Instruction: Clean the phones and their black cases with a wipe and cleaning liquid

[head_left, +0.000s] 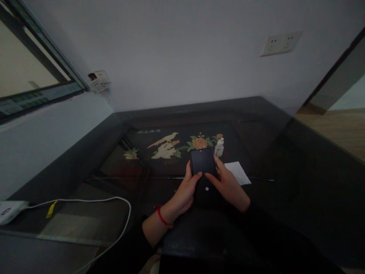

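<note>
A smartphone [203, 161] with a dark screen is held upright between both hands, over the black table. My left hand [186, 190] grips its left side, the thumb lying across the lower screen. From the other side my right hand [228, 186] is closed on it, its thumb also near the bottom of the screen. Just beyond the right fingers stands a small bottle [219, 147] with a white cap. A sheet of white paper [238, 173] lies beside my right hand, partly covered by it.
The glossy black table [273, 144] bears an inlaid bird-and-flower picture [165, 149]. At the left, a white cable [94, 198] with a yellow tag [51, 209] runs from a white device [13, 211] towards the front. Wall sockets [281, 43] and a window frame [42, 97] are behind.
</note>
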Action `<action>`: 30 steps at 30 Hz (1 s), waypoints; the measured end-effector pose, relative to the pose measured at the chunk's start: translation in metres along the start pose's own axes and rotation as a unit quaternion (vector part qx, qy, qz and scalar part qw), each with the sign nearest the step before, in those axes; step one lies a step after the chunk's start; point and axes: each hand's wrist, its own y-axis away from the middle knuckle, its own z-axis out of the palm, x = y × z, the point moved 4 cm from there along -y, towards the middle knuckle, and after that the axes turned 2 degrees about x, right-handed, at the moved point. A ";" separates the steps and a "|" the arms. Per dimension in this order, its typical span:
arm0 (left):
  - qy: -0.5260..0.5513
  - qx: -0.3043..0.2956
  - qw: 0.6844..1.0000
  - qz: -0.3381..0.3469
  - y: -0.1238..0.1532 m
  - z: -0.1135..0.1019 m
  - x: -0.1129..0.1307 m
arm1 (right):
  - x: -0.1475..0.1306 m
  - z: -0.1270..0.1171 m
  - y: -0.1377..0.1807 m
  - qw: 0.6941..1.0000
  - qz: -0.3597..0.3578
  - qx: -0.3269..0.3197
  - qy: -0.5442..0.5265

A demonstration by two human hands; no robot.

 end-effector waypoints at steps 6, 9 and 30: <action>-0.015 -0.002 0.999 0.052 -0.002 -0.002 -0.003 | -0.019 -0.003 0.004 0.947 0.070 -0.061 0.309; -0.022 0.001 0.998 0.065 -0.003 -0.003 -0.006 | -0.027 -0.004 0.004 0.901 0.072 -0.082 0.420; 0.040 -0.006 0.992 0.122 -0.004 -0.005 0.021 | 0.004 0.001 0.011 0.888 0.224 -0.264 -0.303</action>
